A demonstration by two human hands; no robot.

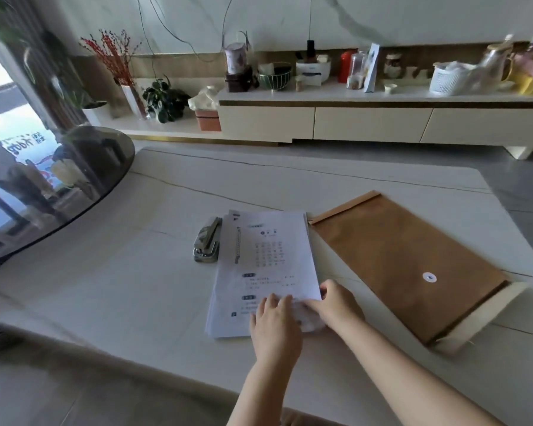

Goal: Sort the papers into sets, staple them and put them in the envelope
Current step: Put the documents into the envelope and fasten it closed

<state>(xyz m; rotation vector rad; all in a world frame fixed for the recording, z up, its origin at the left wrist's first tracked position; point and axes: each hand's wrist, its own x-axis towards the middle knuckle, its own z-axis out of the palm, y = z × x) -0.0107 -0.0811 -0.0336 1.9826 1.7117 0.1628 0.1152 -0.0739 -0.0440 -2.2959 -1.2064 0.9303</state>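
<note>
1. Background: living-room setting, long low sideboard (366,118) along the far wall, cluttered with jars, bowls and a potted plant. Work surface is a pale marble-look bench (105,287), with a dark round glass top (59,186) overlapping its left edge.

2. Layout on the bench: one stack of printed papers (265,259) sits near the middle, toward the near edge. Stapler (207,241) lies just beside the stack's left edge, near its far corner. Brown envelope (406,265) lies flat to the right of the papers, its far corner nearly touching the stack, open flap end toward the near right edge.

3. Progress, my reading: early. Papers are still in a single stack, slightly fanned at the far edge; no separate sets visible. Stapler is untouched by either hand. I see nothing going into the envelope. Sorting, stapling and filling all appear to be left.

4. Left hand (274,324): rests on the stack's near right area, fingers extended forward and lying fairly flat on the top sheet, pressing it down as I judge. No curl around anything.

5. Right hand (333,305): at the stack's near right corner, fingers bent and pinching the corner of the sheets, which looks lifted and crumpled under the fingertips. How many sheets are caught I cannot tell.

6. Both forearms enter from the near edge, angled up and left, converging on that corner.
</note>
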